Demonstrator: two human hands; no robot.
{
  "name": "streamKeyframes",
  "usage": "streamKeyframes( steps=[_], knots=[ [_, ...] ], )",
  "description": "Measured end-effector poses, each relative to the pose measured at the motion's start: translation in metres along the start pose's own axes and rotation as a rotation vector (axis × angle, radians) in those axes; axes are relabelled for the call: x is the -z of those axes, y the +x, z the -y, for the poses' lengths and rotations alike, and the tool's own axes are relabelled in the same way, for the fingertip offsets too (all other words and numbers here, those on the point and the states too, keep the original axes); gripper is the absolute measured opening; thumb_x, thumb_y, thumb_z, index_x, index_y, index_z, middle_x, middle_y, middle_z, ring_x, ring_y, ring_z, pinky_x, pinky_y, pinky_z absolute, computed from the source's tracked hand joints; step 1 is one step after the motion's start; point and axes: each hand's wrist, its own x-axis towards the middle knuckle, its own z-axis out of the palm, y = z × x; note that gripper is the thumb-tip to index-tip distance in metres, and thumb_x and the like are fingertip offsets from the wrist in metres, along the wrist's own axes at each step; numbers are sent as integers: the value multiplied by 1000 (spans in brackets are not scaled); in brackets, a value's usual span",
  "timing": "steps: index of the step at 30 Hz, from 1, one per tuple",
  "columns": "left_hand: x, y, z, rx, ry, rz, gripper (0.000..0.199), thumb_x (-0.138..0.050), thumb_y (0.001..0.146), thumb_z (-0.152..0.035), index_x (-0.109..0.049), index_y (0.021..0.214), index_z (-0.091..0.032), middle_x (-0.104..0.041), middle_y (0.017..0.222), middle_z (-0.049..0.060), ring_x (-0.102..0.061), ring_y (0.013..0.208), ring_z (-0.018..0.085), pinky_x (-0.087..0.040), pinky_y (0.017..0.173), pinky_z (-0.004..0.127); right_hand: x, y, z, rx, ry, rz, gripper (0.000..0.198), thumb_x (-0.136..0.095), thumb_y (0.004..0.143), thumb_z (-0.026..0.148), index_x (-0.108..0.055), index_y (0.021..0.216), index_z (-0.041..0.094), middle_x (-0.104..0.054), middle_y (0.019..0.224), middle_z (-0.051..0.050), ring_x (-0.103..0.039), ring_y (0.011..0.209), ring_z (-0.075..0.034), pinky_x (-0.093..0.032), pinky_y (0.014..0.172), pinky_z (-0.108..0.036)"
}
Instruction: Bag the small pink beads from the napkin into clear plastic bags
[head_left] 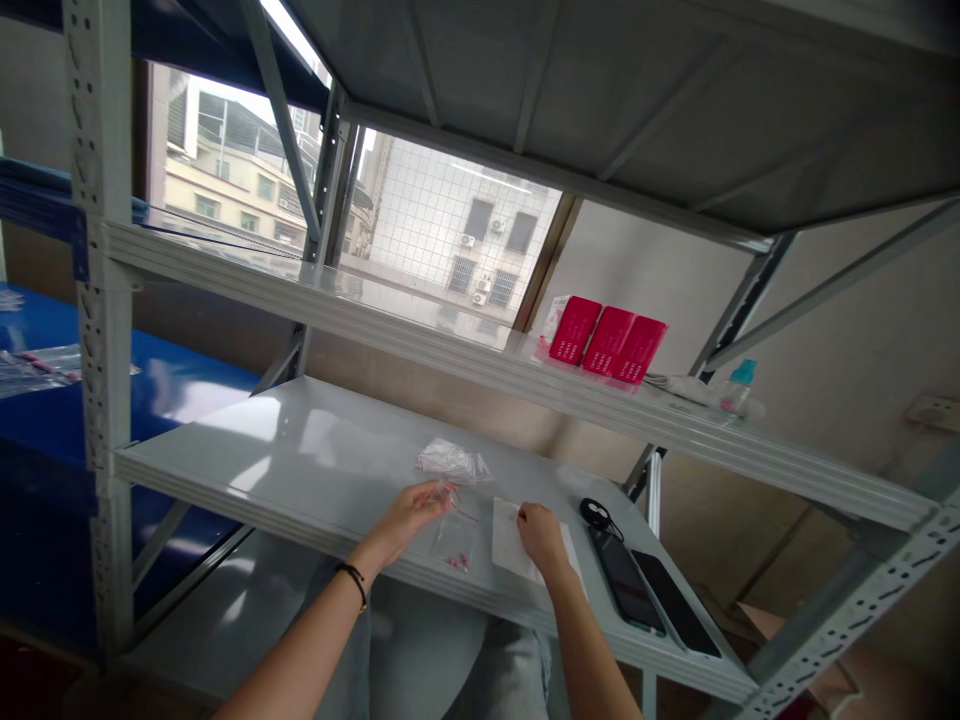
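Observation:
Over the grey shelf board (352,435), my left hand (420,505) is closed in a pinch on a small clear plastic bag with a red line along it. Just below those fingertips lies another clear bag (448,540), with a few small pink-red pieces (459,562) in its lower corner. My right hand (541,535) is curled closed over a white sheet of paper (508,540); its fingertips are turned away, and anything in them is hidden. A pile of clear plastic bags (450,458) sits beyond my left hand.
Right of the paper lie a black round object with a cord (595,513), a dark phone (626,580) and a second dark flat device (675,600). The upper shelf (420,335) carries red packs (611,340) and a small blue-topped bottle (736,390). A metal post (105,330) stands left.

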Motion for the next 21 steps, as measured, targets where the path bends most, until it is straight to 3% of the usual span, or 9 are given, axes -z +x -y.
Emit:
streamKeyframes(
  steps=[3,6,9,12,16,21],
  knots=[
    [0,-1,-1,-2,-9,-6,42,-81,78,-48,-77,110,-21,-76,114,8,-62,115,28,-43,104,38,10,-2,-1,32,81,-39,28,-48,90,12,-76,91,12,-77,102,-18,-70,96,-27,-46,79,-33],
    [-1,-2,-3,3,-19,-5,43,-81,77,-49,-77,110,-21,-76,114,8,-64,113,27,-44,102,37,23,-5,12,97,209,-64,28,-48,94,23,-75,98,16,-78,95,-11,-71,89,-23,-49,77,-29],
    [-4,-4,-9,14,-45,13,43,-81,78,-48,-77,111,-21,-77,113,8,-65,108,26,-46,97,35,38,-14,47,270,528,-60,30,-51,95,36,-73,102,18,-78,91,-5,-69,83,-20,-51,75,-27],
    [-8,-7,-16,4,-87,31,39,-80,80,-46,-77,110,-20,-78,109,7,-66,103,25,-46,93,33,51,-25,90,488,774,-25,22,-60,91,35,-74,94,19,-76,89,-4,-66,80,-18,-50,75,-28],
    [-8,-8,-18,49,-127,-7,40,-81,78,-46,-78,108,-19,-78,105,7,-66,101,24,-45,85,30,56,-30,122,574,686,-35,17,-60,90,24,-76,90,20,-74,87,-4,-64,78,-16,-48,76,-28],
    [-3,-6,-11,102,-143,-74,38,-79,78,-48,-78,103,-19,-78,101,6,-65,94,22,-43,75,28,46,-31,113,669,702,-54,33,-47,94,13,-76,106,21,-73,102,-8,-65,98,-19,-50,92,-34]
  ],
)
